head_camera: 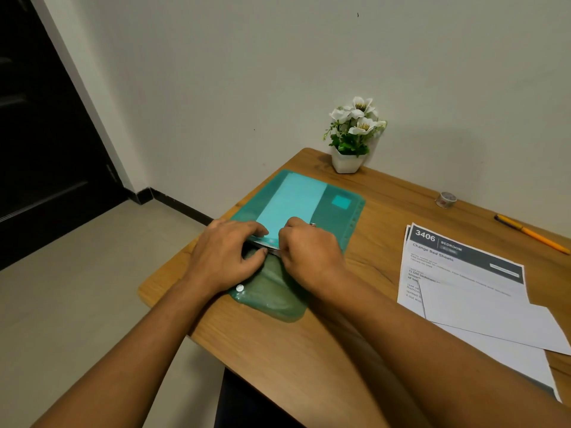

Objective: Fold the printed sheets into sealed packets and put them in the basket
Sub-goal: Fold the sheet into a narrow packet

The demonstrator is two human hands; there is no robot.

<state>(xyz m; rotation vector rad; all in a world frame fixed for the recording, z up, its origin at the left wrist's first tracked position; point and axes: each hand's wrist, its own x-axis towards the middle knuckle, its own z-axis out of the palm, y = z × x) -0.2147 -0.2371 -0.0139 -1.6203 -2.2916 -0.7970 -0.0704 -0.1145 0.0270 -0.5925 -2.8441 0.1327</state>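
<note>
You've got a plain pale wall (247, 72) filling the top of the frame, a dark doorway (37, 134) in the upper left and pale floor tile (77, 288) running down the left side. The wooden table (309, 350) cuts diagonally from the centre to the lower right, its left edge rounded and dropping straight to open floor, so all your free room is on that side. In the middle a green translucent folder (346, 208) lies flat with its flap hanging toward you near that left edge, a sheet of paper (293, 199) showing through it. The stack of printed sheets (469, 282) sits at the right, spilling off the frame edge. Your left hand (225, 257) and right hand (309, 251) meet at the folder's mouth, fingers pinched together on the paper's near edge. Back against the wall there's a white flower pot (349, 159), and further right a tape roll (446, 199) and an orange pen (531, 233).
</note>
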